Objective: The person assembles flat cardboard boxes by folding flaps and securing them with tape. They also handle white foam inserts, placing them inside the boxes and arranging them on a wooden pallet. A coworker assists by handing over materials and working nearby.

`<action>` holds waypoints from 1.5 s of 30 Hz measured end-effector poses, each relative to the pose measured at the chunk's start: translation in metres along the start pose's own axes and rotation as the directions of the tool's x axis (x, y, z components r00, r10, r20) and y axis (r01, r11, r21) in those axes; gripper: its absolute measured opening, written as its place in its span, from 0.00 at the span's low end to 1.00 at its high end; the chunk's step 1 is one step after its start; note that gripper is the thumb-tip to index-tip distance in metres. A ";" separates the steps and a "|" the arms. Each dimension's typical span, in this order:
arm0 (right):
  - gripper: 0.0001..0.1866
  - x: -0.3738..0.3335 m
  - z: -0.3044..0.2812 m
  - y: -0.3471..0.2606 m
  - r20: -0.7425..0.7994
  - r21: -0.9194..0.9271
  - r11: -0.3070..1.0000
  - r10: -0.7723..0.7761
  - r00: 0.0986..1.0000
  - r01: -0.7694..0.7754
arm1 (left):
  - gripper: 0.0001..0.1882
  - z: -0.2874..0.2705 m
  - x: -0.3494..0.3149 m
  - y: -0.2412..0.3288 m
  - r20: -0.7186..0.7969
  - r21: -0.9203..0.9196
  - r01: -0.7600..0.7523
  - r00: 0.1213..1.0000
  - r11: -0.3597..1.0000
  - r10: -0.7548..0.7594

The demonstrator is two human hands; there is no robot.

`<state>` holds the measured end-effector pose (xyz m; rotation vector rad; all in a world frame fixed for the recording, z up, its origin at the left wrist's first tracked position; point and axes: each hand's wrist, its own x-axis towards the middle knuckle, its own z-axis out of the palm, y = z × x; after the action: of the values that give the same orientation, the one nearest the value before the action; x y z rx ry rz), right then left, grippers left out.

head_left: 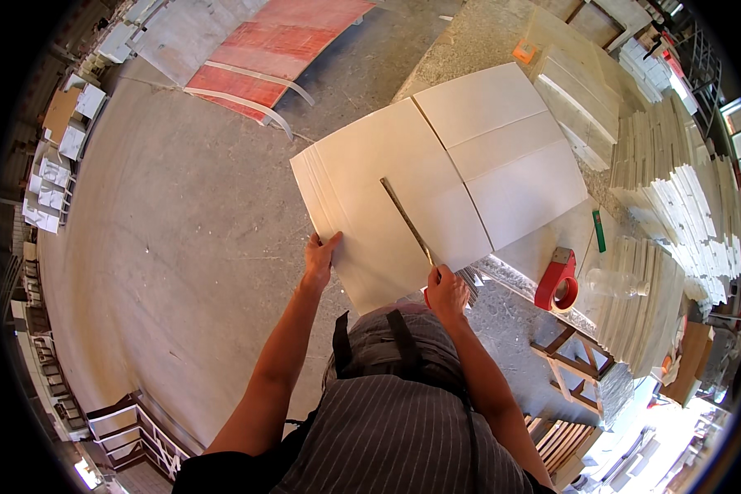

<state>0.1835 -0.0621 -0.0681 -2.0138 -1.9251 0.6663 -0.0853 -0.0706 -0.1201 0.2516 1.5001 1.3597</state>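
Note:
A large white cardboard sheet [387, 156] with crease lines and a long dark slot is in front of me, its far right part over the work surface. My left hand [320, 260] grips the sheet's near left edge, thumb on top. In my right hand [447, 294], closed at the near edge, is a slim metal-bladed tool [427, 253]; a bit of red shows beside the fingers. A narrow dark strip runs from the blade up the sheet. Whether it is a cut or part of the tool, I cannot tell.
At right lie a red tape dispenser [558, 281], a clear plastic bottle [616, 284] and a green strip [598, 231]. Stacked pale sheets [671, 173] rise beyond them. A wooden frame [575, 362] stands below right. A red sloping panel [263, 51] is at the far left.

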 end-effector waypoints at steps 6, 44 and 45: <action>0.13 0.000 -0.001 -0.001 0.018 0.009 1.000 0.010 1.000 -0.010 | 0.24 0.003 -0.003 0.003 -0.009 0.018 0.003 1.000 1.000 -0.002; 0.21 -0.046 -0.027 0.030 0.538 0.680 0.577 0.029 0.843 -0.453 | 0.25 0.006 -0.029 0.047 0.375 -0.178 0.240 0.913 0.954 -0.159; 0.23 -0.051 -0.028 0.030 0.529 0.709 0.514 0.066 0.846 -0.483 | 0.27 0.000 -0.025 0.039 0.361 -0.177 0.236 0.919 0.955 -0.161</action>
<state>0.2234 -0.1115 -0.0523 -1.5710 -1.0045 1.8544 -0.0925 -0.0759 -0.0740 0.1796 1.0469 1.2298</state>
